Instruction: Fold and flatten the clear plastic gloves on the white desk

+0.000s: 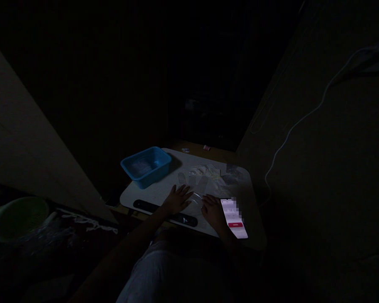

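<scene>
In the dim head view, my left hand (pixel 177 199) lies palm down over a small white table (pixel 177 162), its fingers spread. My right hand (pixel 212 209) is lower to the right, fingers slightly bent and apart, with nothing visible in its grasp. A clear, shiny plastic-looking piece (pixel 196 197) lies between the hands, close to the fingertips of both; contact is hard to make out. Just beyond are flat grey pieces (pixel 198 183) of unclear kind. Right of my right hand lies a phone (pixel 235 219) with a lit screen.
A blue plastic basin (pixel 147 176) stands at the table's left. Crumpled clear and white wrappers (pixel 208 170) lie at the back right. Dark slots (pixel 145 206) run along the near edge. A white cable (pixel 293 126) hangs at right; a green basket (pixel 22 219) is at far left.
</scene>
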Motion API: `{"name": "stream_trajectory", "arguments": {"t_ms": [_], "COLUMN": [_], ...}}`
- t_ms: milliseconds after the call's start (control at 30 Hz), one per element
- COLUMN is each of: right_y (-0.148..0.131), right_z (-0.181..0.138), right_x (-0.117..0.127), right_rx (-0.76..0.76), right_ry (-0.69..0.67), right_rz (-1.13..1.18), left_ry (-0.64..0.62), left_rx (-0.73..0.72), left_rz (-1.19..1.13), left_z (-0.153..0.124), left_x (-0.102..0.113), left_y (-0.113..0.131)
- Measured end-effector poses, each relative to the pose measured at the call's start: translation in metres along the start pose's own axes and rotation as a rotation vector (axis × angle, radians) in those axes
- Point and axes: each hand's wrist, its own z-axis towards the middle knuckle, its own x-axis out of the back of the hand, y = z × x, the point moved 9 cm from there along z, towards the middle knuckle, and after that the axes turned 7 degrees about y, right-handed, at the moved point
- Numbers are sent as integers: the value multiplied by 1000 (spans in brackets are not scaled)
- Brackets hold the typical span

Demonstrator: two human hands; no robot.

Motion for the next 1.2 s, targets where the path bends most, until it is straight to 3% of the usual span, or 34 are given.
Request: {"name": "stream_trajectory", "arguments": {"t_ms": [1200], "right_y": [-9], "right_z": [-1], "right_x": [2], "right_rx": [44], "right_ry": [-71], "right_rz": [62], "left_ry": [-31], "left_rx": [-2], "left_rz": [-6], "left_z": [0], "left_x": [8], "left_y": [4]}}
